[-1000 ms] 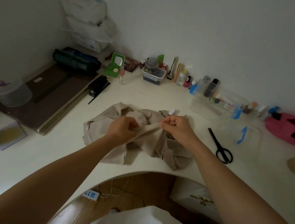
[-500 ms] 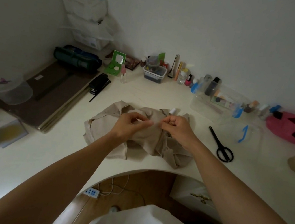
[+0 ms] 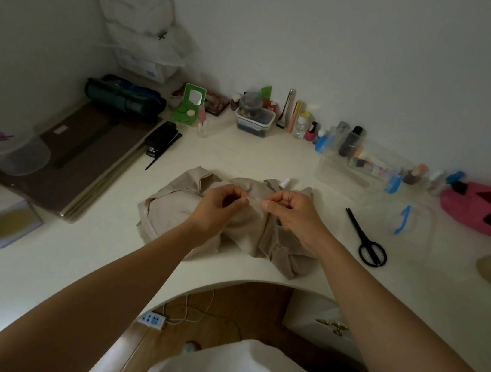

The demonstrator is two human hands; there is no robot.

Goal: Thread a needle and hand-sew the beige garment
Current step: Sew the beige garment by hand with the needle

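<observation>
Left hand [image 3: 219, 205] and right hand [image 3: 295, 216] each pinch the beige garment [image 3: 170, 216] with curled fingers; needle indiscernible, sewing judged unfinished.

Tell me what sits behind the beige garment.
A white thread spool shows just past the far edge of the beige garment. Its lower part is covered by the cloth folds, so how it rests cannot be seen.

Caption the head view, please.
Left hand and right hand pinch a fold of the crumpled beige garment on a white desk, black scissors nearby.
</observation>
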